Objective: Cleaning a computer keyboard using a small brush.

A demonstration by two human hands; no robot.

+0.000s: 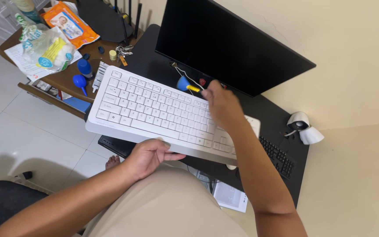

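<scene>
My left hand (150,156) gripped the white keyboard's (154,107) near edge. My right hand (222,105) hovered blurred above its keys; I could not tell its grip.

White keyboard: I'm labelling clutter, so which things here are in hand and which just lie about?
In hand: white keyboard, held by left hand; blue-and-yellow tool at right hand.

Lying about: black keyboard, monitor, keys, small camera, orange packet.

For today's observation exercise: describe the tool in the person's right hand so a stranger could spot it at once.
Find the black monitor. Just below its lower edge, above the white keyboard, the right hand holds a small brush. Its blue body and yellow tip set it apart from the white keys.
</scene>
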